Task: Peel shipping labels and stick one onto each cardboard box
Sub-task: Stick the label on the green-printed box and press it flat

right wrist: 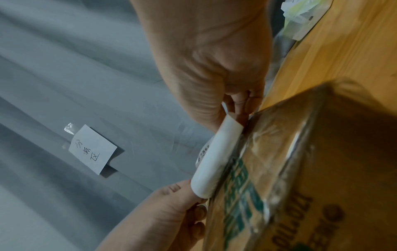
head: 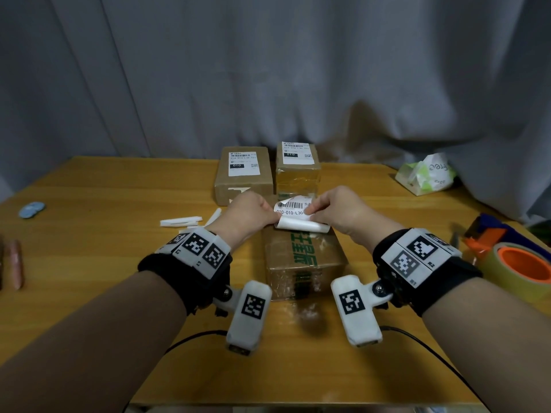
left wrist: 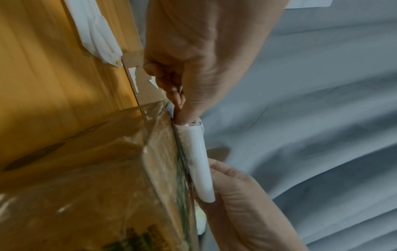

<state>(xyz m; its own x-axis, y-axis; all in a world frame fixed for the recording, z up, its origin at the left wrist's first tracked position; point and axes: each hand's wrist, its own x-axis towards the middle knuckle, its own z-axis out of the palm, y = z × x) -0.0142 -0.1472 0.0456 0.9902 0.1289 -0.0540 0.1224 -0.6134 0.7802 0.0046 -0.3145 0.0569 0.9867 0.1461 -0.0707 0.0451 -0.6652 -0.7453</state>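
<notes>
Here, label: a white paper shipping label [head: 293, 214] printed with a barcode and black digits, curled into a loose roll, its glossy white backing [head: 301, 225] bulging toward the person; its long axis runs left to right, across the far edge of the near box.
Near box: a brown cardboard box wrapped in shiny, wrinkled clear tape with green printed characters [head: 304, 257], lying on the table right under the label, its long axis running away from the person.
Left hand: the left hand [head: 249, 214] pinches the label's left end between thumb and curled fingers.
Right hand: the right hand [head: 337, 210] pinches the right end, thumb on the printed face.
Far boxes: two plain brown cardboard boxes [head: 243, 177] [head: 297, 171] side by side behind the hands, each with a flat white label on top.
Table: a smooth, orange-toned wooden table [head: 89, 248] with visible grain.
Scraps: narrow white paper strips [head: 182, 221] left of the left hand.
Tape: a clear tape roll on an orange core [head: 518, 271] at the right edge.
</notes>
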